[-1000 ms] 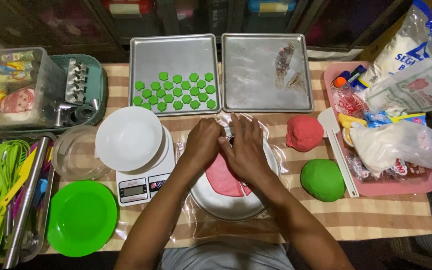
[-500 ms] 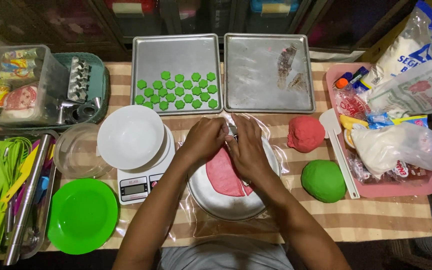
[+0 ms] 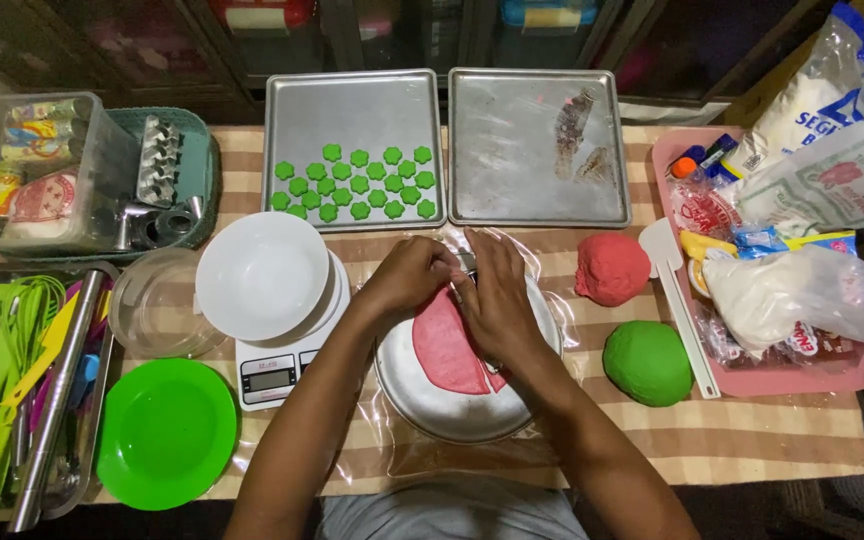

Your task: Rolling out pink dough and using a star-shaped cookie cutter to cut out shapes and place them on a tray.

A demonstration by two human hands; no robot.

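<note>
A round metal plate (image 3: 422, 400) lies in front of me with a flat sheet of red dough (image 3: 444, 346) on it. My left hand (image 3: 407, 277) and my right hand (image 3: 492, 295) meet over the far edge of the dough, fingers bent around a small metal cutter (image 3: 465, 264) that is mostly hidden. Which hand grips the cutter is not clear. Behind them stands a baking tray (image 3: 352, 110) with several green flower-shaped dough pieces (image 3: 357, 183). A second baking tray (image 3: 537, 145) beside it holds only smears.
A red dough ball (image 3: 611, 268), a green dough ball (image 3: 648, 362) and a white scraper (image 3: 679, 305) lie to the right, by a pink tray (image 3: 832, 375) of bags. Left: white bowl (image 3: 262, 275) on a scale (image 3: 274, 375), glass bowl (image 3: 152, 305), green plate (image 3: 166, 432), utensil tray (image 3: 12, 400).
Both hands stay pressed together over the red dough; they have shifted only slightly on its far edge.
</note>
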